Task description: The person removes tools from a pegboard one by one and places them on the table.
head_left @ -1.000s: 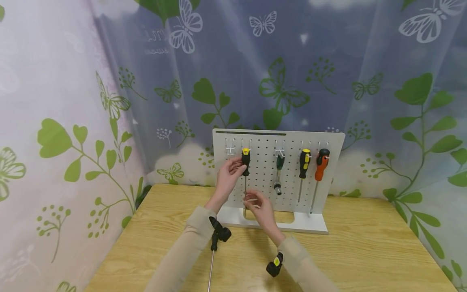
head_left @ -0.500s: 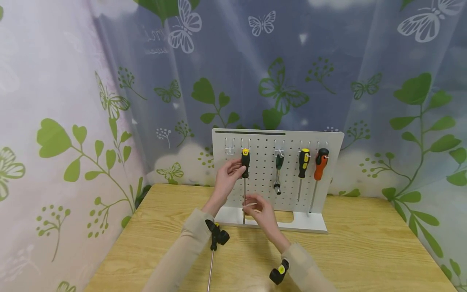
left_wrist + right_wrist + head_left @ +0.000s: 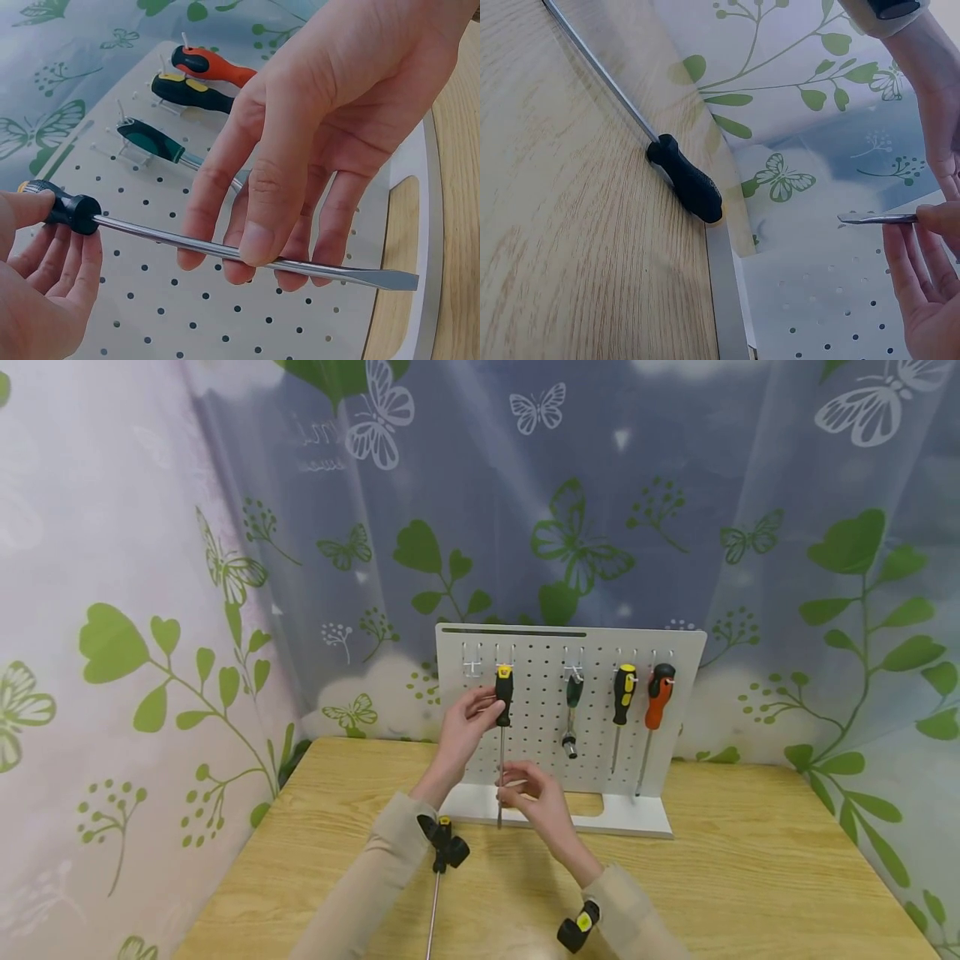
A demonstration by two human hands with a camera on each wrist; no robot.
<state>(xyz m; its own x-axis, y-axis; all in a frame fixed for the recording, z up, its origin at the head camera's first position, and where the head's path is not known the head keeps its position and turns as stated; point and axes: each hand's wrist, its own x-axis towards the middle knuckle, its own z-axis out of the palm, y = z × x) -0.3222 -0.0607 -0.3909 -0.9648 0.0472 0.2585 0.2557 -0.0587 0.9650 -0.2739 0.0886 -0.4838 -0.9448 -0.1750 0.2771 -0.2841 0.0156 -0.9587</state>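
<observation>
A flat-blade screwdriver [image 3: 504, 697] with a black handle and yellow end hangs upright before the white pegboard [image 3: 543, 735], close below a clear hook. My left hand [image 3: 463, 727] holds its handle between thumb and fingers. Lower down, my right hand [image 3: 538, 797] pinches the steel shaft. In the left wrist view the right hand [image 3: 300, 150] crosses the shaft with thumb in front and fingers behind, and the left hand [image 3: 49, 277] is around the handle. The right wrist view shows the flat tip [image 3: 874, 219] poking out past the right hand [image 3: 934, 285].
Another black-handled screwdriver [image 3: 440, 852] lies on the wooden table [image 3: 750, 877] under my left forearm. On the board hang a green-handled ratchet-like tool [image 3: 573, 693], a black-and-yellow screwdriver [image 3: 624, 693] and an orange one [image 3: 660, 697]. A bare clear hook [image 3: 472, 664] is at the board's left.
The screwdriver's tip has swung toward me and lower, past the board's base edge. My right hand has dropped slightly with the shaft; my left hand has barely moved.
</observation>
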